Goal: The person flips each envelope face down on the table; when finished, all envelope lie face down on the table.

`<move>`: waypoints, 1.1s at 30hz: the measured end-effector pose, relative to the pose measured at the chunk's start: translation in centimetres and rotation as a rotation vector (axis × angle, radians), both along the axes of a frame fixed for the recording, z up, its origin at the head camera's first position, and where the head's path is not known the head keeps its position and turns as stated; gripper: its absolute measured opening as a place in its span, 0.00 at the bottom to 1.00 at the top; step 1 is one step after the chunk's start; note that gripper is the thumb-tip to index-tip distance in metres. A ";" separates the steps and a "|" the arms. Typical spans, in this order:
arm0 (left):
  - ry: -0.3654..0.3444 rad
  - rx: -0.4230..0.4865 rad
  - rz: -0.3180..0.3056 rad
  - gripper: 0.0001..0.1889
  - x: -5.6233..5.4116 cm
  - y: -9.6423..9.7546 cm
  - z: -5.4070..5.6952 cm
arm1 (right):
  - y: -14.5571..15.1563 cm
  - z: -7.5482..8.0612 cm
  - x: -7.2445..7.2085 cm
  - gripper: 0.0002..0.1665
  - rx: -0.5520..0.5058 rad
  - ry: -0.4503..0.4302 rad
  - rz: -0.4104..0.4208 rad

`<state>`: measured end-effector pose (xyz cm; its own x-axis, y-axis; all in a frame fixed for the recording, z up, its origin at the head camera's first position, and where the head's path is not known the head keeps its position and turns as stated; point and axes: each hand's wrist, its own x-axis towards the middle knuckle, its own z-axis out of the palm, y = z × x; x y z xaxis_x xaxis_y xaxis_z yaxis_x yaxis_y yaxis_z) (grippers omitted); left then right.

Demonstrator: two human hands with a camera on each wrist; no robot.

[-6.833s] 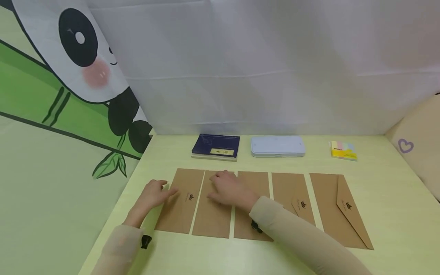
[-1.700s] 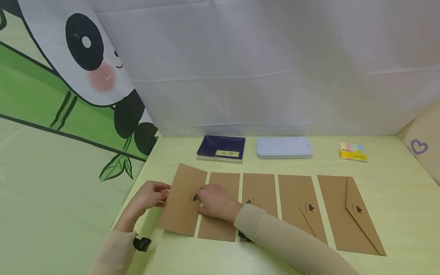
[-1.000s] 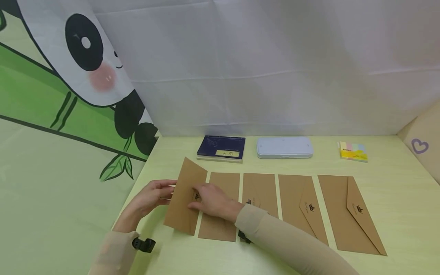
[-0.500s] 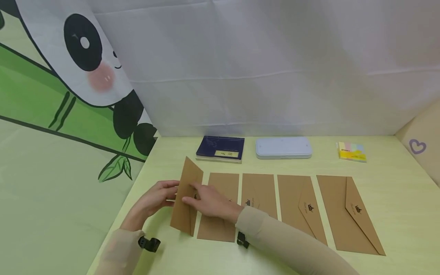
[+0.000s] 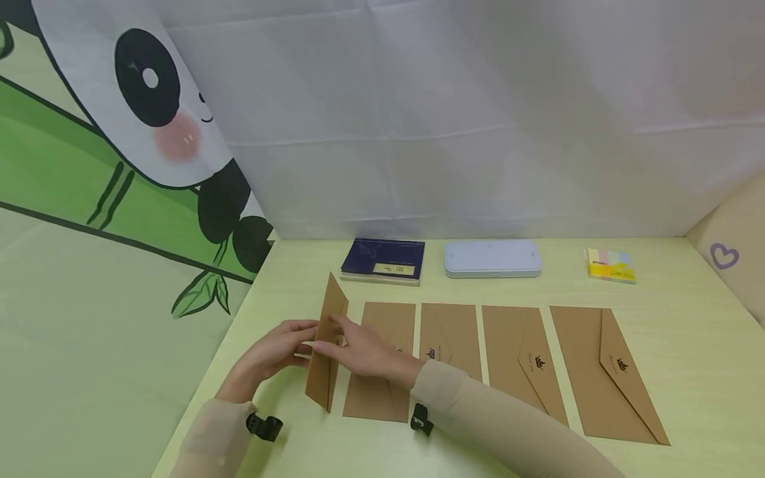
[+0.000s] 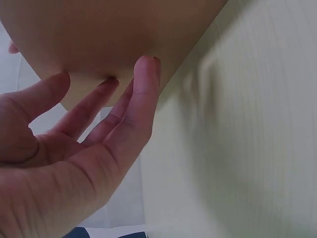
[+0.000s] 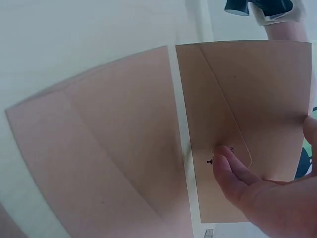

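Note:
A brown kraft envelope (image 5: 321, 382) stands steeply tilted at the left of a row of similar envelopes. Behind it is my left hand (image 5: 271, 353), whose thumb and extended fingers touch its back in the left wrist view. My right hand (image 5: 372, 353) holds the envelope from the front. In the right wrist view its thumb (image 7: 310, 130) is at the envelope's outer edge, while a finger (image 7: 225, 166) presses on the face near the stamped crown. Part of that stamp is covered.
Several more kraft envelopes (image 5: 510, 345) lie side by side to the right. Along the back sit a dark blue notebook (image 5: 382, 255), a pale blue flat case (image 5: 493, 257) and a sticky-note pack (image 5: 611, 265). White cloth (image 5: 478, 166) hangs behind them.
The left envelope, flat at first, has been lifted at its left side and tipped up steeply. My left hand has moved in behind it, and my right hand has shifted left onto its face.

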<state>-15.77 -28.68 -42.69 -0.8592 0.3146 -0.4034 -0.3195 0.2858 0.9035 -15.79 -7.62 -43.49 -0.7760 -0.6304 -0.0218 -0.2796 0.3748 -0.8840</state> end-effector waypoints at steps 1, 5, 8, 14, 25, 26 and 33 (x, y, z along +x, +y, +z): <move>-0.005 -0.001 -0.002 0.31 0.0 0.0 -0.1 | 0.0 0.1 0.0 0.46 -0.008 -0.006 -0.001; -0.031 0.003 -0.004 0.32 0.0 0.2 -0.4 | 0.1 0.3 0.1 0.47 -0.032 -0.041 -0.009; -0.037 0.005 -0.014 0.32 0.0 0.2 -0.6 | 0.2 0.5 0.1 0.47 -0.052 -0.085 -0.013; -0.036 -0.035 -0.026 0.31 0.0 0.4 -0.8 | 0.2 0.8 0.0 0.47 -0.135 -0.208 -0.038; -0.013 -0.149 -0.020 0.28 -0.1 0.7 -0.6 | 0.0 1.2 0.0 0.45 -0.322 -0.401 -0.077; -0.011 -0.154 -0.021 0.28 -0.1 0.7 -0.6 | -0.1 1.2 0.0 0.45 -0.333 -0.415 -0.082; 0.015 -0.237 -0.002 0.29 -0.1 0.9 -0.7 | -0.3 1.2 -0.2 0.39 -0.418 -0.450 -0.105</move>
<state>-15.84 -27.79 -43.42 -0.8651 0.2139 -0.4538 -0.3062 0.4914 0.8154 -15.95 -7.93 -42.32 -0.8065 -0.5769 -0.1291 0.1741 -0.0231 -0.9845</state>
